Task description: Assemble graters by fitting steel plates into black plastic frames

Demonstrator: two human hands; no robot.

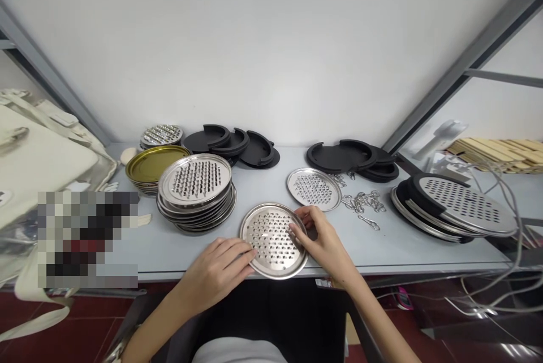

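A round metal grater (274, 238) is held near the front edge of the grey table (182, 261), tilted slightly; its left rim is pinched between thumb and fingers of the left hand (220, 267), and its right rim is gripped likewise by the right hand (320, 238). A second grater (314, 189) is seen just behind, beside some scattered metal clips (365, 203). To the left, a stack of graters (195, 182) is placed beside gold-coloured lids (156, 164); black holders (339, 156) are set along the wall (271, 46)

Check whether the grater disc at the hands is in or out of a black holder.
Out: the grater disc shows bare metal rim wherever fingers leave it visible, no frame on it.
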